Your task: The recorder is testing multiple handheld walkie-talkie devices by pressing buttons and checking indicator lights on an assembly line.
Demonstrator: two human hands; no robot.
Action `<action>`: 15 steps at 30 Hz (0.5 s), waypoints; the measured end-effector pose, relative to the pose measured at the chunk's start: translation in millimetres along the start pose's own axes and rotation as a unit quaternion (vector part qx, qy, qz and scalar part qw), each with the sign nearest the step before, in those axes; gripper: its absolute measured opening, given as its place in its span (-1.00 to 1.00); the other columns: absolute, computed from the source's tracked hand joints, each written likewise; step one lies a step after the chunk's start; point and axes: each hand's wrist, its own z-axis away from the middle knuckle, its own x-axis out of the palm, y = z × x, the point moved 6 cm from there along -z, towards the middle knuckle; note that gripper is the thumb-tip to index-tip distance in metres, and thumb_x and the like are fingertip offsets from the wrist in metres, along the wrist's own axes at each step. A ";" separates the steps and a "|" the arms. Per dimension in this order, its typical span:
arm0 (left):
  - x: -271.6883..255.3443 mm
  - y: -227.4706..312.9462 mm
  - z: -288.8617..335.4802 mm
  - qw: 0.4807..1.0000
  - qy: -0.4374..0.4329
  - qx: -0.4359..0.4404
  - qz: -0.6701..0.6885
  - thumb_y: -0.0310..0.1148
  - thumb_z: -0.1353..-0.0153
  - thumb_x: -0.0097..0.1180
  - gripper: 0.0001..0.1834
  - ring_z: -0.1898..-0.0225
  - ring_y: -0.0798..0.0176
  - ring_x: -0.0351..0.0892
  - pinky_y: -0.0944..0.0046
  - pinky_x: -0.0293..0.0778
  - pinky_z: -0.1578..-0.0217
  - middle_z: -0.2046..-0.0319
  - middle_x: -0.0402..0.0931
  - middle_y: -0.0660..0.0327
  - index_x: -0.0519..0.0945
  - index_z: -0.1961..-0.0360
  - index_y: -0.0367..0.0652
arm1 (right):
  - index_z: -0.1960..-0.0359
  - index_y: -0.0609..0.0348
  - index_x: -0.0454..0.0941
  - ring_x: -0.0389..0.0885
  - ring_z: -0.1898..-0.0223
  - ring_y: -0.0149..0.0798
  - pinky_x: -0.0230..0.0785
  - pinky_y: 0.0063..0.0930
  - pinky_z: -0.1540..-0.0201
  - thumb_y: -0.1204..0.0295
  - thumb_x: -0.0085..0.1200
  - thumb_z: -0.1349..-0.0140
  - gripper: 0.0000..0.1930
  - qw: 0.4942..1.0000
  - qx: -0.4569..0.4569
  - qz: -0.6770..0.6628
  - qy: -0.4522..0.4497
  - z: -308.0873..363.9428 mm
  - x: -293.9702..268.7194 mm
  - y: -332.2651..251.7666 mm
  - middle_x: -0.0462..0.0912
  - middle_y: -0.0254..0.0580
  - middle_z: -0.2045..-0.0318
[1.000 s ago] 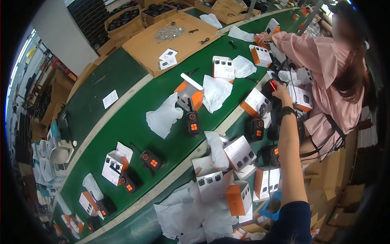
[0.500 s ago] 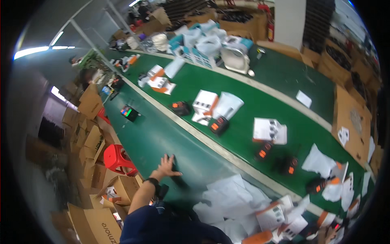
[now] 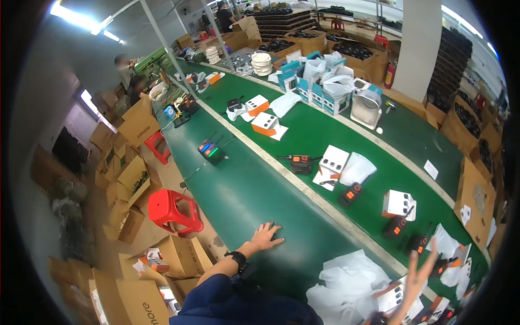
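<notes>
My left hand [image 3: 267, 236] lies flat on the green tabletop [image 3: 233, 189], fingers spread, holding nothing. At the lower right my right hand [image 3: 417, 279] is raised with fingers apart and appears empty; motion smears it a little. It passes in front of white and orange printed boxes [image 3: 392, 298]. A pile of thin white bags [image 3: 346, 281] lies between my hands. Just beyond the right fingers is a black antenna device with orange buttons [image 3: 418, 244] on the green belt [image 3: 303, 135]. Another such device [image 3: 397, 226] lies next to it, by a white box [image 3: 400, 205].
Farther along the belt are more devices, boxes and white bags. A black device with lit coloured panels [image 3: 210, 151] stands on the tabletop. Red stool [image 3: 173, 211] and open cartons [image 3: 179, 257] stand on the left. Teal boxes [image 3: 330, 97] line the far side. Two people [image 3: 127, 70] are far left.
The view has swung, so the scene sits lower and farther right. My right hand has risen from the lower right corner with fingers spread. My left hand still rests on the tabletop.
</notes>
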 end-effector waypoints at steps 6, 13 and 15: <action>-65.9 -151.6 -25.9 0.873 0.327 -0.017 0.362 -0.18 -0.26 0.08 -0.46 0.27 0.21 0.49 0.23 0.46 0.17 0.00 0.31 -0.07 0.28 -0.19 -0.14 | -0.17 0.14 0.29 0.17 -0.23 0.25 0.03 0.02 -0.26 0.23 0.17 -0.12 -0.40 0.904 -0.142 -0.084 -0.395 29.7 220.7 -243.5 0.22 0.29 -0.19; -178.4 -414.2 -80.9 0.692 0.456 -0.096 0.551 -0.19 -0.32 0.00 -0.51 0.47 0.32 0.50 0.38 0.42 0.54 -0.07 0.29 -0.01 0.27 -0.19 -0.17 | -0.27 0.22 0.16 0.12 -0.29 0.21 0.01 -0.06 -0.32 0.03 0.08 -0.18 -0.27 0.817 -0.200 -0.025 -0.540 64.3 440.2 -396.6 0.16 0.27 -0.24; -211.5 -460.3 -101.6 0.704 0.406 -0.097 0.575 -0.14 -0.35 -0.06 -0.46 0.48 0.34 0.51 0.43 0.36 0.65 -0.10 0.30 0.01 0.22 -0.26 -0.16 | -0.26 0.40 0.11 0.12 -0.31 0.16 0.02 -0.19 -0.33 0.02 0.09 -0.17 -0.20 0.828 -0.138 -0.042 -0.541 61.0 513.9 -421.4 0.16 0.29 -0.24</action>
